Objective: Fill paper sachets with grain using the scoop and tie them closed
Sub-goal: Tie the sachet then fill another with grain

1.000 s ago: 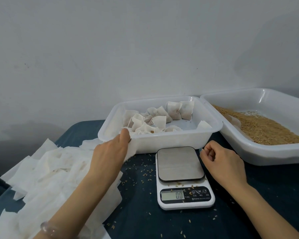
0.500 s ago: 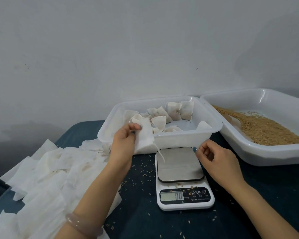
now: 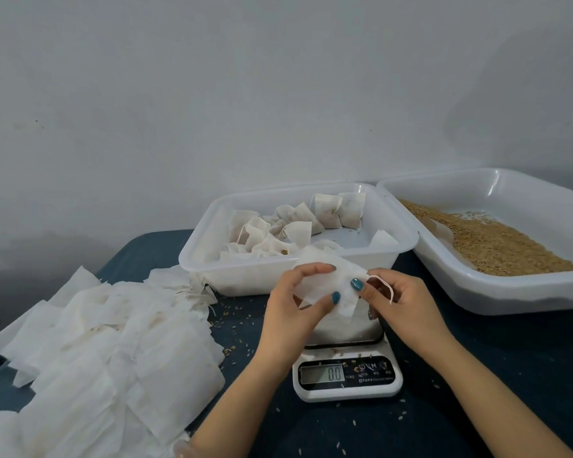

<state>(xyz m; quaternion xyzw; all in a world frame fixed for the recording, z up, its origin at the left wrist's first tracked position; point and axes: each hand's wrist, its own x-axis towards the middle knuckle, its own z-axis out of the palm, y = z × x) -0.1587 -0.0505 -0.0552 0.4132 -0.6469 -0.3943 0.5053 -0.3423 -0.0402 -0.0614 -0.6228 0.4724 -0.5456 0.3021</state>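
Above the scale, both hands hold one flat, empty sachet in the air. The left hand pinches its left side between the thumb and fingers. The right hand pinches the opposite edge with the thumb on top and the other fingers curled beneath, and the drawstring loops out over its knuckles. This two-sided grip looks meant to part the paper layers and find the mouth, so opening the bag seems to be the step in hand, with filling and tying yet to come. The scale's display reads zero, presumably ready to check the fill. The grain lies in the white tray at the right, on the right hand's side; I cannot make out the scoop with certainty. Tied sachets sit in the middle tub. The stock of empty sachets is spread over the worktop at the left, handy for the left hand.
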